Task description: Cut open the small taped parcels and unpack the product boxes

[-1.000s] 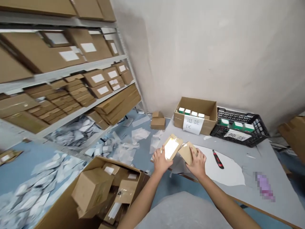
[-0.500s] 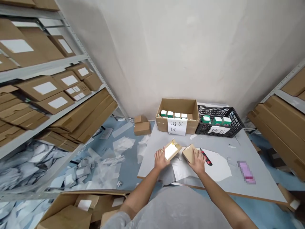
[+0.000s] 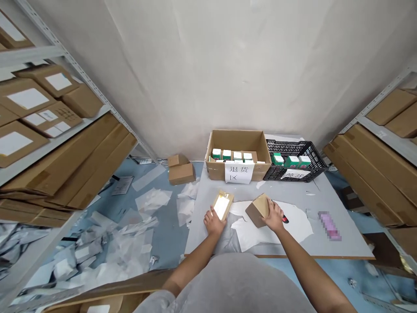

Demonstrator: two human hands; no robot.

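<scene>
On the left part of the table, my left hand [image 3: 215, 221] grips the near edge of a small cardboard box with a white label [image 3: 223, 205]. My right hand [image 3: 274, 216] is closed on the right side of a plain brown cardboard box [image 3: 257, 210], thumb and fingers around its edge. This second box is tilted over a torn white sheet [image 3: 295, 226]. Behind my right hand, only the end of a red and black knife [image 3: 285, 219] shows.
At the table's back stand an open carton [image 3: 215, 171] with a paper sign and a black crate [image 3: 312, 167], both holding green-and-white boxes. A blurred pink object [image 3: 329, 226] lies right. Shelves [image 3: 52, 143] with cartons rise left; scrap paper [image 3: 130, 230] litters the floor.
The two boxes have moved apart: my left hand has brought the labelled one left and lower toward the table. The plain box has turned in my right hand, covering most of the knife. The view has shifted.
</scene>
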